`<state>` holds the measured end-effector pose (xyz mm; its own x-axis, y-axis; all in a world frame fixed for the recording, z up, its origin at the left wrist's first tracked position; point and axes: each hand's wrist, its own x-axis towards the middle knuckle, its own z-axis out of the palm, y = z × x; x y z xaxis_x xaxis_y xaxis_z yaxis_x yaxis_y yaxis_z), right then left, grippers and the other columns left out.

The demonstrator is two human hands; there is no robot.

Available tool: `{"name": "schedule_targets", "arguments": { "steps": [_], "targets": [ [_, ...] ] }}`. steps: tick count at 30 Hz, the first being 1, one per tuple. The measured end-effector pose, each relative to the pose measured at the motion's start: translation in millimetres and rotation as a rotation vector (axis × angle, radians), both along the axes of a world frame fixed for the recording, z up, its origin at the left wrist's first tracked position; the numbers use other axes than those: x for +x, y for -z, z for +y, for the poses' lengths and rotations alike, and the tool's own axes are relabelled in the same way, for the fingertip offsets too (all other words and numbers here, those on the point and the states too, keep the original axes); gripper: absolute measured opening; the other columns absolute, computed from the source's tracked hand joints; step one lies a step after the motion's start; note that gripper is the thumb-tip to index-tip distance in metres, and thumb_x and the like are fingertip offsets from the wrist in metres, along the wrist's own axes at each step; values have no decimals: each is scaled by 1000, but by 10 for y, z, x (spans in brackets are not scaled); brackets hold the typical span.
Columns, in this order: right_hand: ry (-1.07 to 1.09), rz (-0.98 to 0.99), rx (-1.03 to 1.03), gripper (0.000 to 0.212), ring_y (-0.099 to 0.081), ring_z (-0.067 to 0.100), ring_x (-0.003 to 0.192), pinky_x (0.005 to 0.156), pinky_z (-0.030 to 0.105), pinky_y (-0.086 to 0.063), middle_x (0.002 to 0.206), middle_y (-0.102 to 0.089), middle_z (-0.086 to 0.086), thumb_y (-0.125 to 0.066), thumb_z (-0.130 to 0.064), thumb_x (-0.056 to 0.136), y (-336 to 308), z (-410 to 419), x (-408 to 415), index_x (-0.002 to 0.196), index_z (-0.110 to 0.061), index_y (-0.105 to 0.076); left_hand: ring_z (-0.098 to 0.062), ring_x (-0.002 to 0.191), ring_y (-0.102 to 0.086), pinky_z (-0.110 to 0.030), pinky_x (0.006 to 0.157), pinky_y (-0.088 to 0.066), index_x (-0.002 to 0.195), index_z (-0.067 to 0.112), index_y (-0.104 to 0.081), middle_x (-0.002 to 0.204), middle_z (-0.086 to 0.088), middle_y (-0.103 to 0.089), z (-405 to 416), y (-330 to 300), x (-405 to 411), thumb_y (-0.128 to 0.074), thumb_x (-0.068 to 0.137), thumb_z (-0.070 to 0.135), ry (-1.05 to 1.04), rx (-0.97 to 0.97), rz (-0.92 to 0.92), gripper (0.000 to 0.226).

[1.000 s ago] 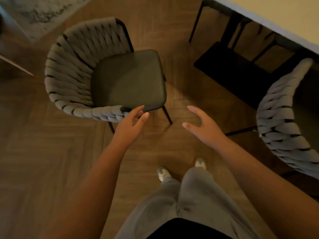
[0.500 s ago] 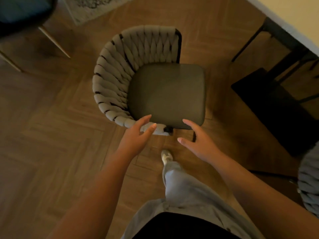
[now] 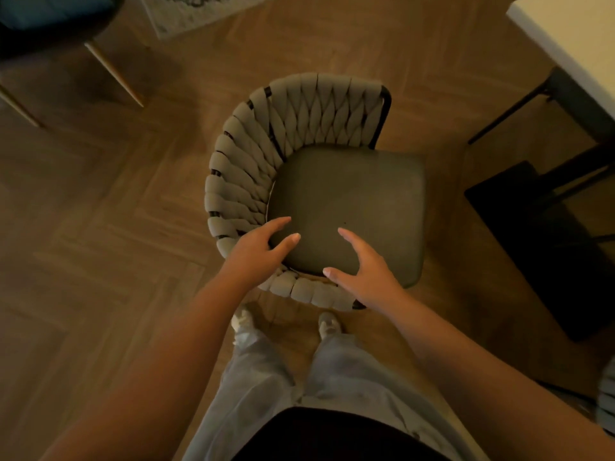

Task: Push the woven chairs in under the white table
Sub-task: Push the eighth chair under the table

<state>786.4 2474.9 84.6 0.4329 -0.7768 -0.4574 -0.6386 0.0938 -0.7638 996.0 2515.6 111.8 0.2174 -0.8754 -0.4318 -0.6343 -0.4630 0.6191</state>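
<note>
1. Left hand (image 3: 258, 249) over the chair's near-left corner, fingers spread and loosely bent, gripping nothing; fingertips over the seat edge where weave meets cushion. Touching or just hovering: can't tell.
2. Right hand (image 3: 364, 271) beside it over the seat's near edge, also spread with fingers relaxed, thumb pointing toward the left hand. Nothing pinched here either.
3. Chair (image 3: 299, 128) right below both hands: grey woven back curving round the far, left and near sides, dark seat cushion (image 3: 352, 201) open toward the right.
4. Standing fully out on the wood floor (image 3: 83, 244), well apart from the surface (image 3: 572, 34), which only shows as a white corner at top right with black legs (image 3: 519, 108) under it.
5. Two light shoes (image 3: 327, 326) and grey trousers just behind the chair.
6. Sliver of a second woven chair (image 3: 605, 400) at the right edge.
7. Top left: dark chair with thin golden legs (image 3: 113, 73), plus a pale rug (image 3: 199, 11) corner.
</note>
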Motion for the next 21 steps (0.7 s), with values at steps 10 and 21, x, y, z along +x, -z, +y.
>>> {"name": "schedule_targets", "arguments": {
  "steps": [10,21],
  "targets": [
    [98,122,68,78,-14,18,146,115,60,-7,157,-22,-9,-62,-49,86,188,41,1382,149,-36,-19,-21,130,-45,-33,97,-40,144,36,-38,145,0,-46,-365,192,1444,-48,94,50,270,81,-47,54],
    [343,148,176,81,-15,22,146,114,62,-1,156,-24,-6,-65,-46,85,338,105,2436,151,-33,-19,-18,132,-44,-28,94,-35,142,35,-42,144,2,-49,-867,350,2507,-50,94,50,507,74,-61,51]
  ]
}}
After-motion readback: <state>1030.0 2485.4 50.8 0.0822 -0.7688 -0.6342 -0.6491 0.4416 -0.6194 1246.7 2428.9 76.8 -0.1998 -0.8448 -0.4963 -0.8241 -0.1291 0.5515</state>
